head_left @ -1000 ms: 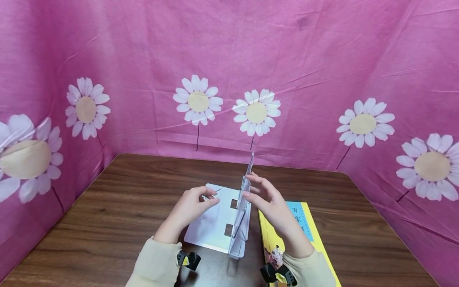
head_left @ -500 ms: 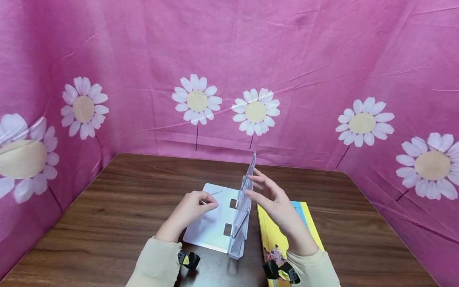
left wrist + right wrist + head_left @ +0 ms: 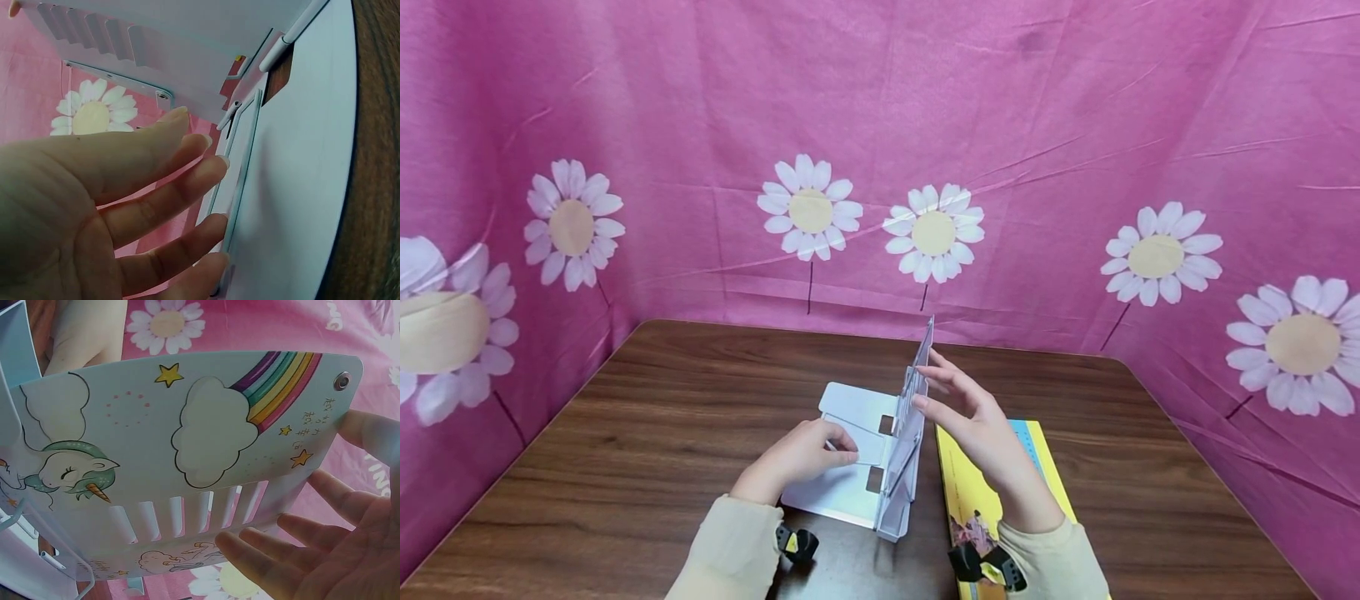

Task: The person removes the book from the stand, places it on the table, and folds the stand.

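Note:
A white metal book stand stands on the table, its upright panel point(image 3: 917, 417) seen nearly edge-on in the head view. In the right wrist view the panel point(image 3: 144, 462) shows a unicorn, clouds, a rainbow and a row of slots. My right hand point(image 3: 973, 425) touches its right face with spread, mostly straight fingers. Over the flat base plate point(image 3: 842, 496) lies my left hand point(image 3: 805, 454), fingers slightly bent. Its fingertips are at a wire loop point(image 3: 245, 156) hinged to the stand, low over the plate; whether they touch it I cannot tell.
A yellow book point(image 3: 966, 479) with a blue label lies right of the stand, partly under my right forearm. The brown wooden table point(image 3: 625, 467) runs back to a pink curtain point(image 3: 700, 125) with white daisies.
My left hand has come down and slightly nearer, and the wire loop it held raised now lies low over the base plate. The right hand shifted slightly right early on, still at the panel.

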Demonstrator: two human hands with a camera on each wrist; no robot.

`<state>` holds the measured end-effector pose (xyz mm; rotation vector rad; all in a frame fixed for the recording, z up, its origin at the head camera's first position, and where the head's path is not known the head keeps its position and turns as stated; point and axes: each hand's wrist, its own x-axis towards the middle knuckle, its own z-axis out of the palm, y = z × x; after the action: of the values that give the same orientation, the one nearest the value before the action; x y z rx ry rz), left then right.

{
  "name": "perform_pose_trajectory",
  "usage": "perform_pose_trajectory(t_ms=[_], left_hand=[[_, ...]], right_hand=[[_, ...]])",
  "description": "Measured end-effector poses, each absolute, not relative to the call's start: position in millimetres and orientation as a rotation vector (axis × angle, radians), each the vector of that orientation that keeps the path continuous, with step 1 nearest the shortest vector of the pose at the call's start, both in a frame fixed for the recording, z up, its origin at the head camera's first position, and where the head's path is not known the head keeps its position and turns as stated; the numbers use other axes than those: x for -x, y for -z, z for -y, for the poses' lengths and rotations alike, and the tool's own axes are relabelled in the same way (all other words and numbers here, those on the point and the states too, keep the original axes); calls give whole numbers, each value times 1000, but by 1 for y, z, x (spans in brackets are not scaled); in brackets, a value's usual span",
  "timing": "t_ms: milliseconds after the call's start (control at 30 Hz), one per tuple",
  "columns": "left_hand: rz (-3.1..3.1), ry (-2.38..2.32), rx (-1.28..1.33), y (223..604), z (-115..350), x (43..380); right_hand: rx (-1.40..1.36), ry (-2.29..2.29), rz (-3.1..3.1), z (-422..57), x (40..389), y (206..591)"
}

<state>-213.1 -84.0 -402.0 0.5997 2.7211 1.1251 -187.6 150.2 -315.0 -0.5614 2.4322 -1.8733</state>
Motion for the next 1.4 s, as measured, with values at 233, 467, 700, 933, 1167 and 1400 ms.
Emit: perform_pose_trajectory(t_ms=[233,467,700,933,1167,1400], left_hand=[[-2716,-1123,-601,403,84,214],[-2723,-1132,-620,398,81,213],[-2677,-1307,-641,377,72,206],[-2571,-1603,-601,347,63,189],[-2419,-1851,-626,331,59,177],[-2402,-1948,-383,327,63,177]], right_hand=[[558,1873,-2435,-151,186,314],[543,1879,-2413,-150,186,314],[581,1895,-2387,-149,186,316],[631,1851,-2376,-146,188,320],[602,1790,-2349,-141,187,322],[621,1714,-2323,-140,192,329]])
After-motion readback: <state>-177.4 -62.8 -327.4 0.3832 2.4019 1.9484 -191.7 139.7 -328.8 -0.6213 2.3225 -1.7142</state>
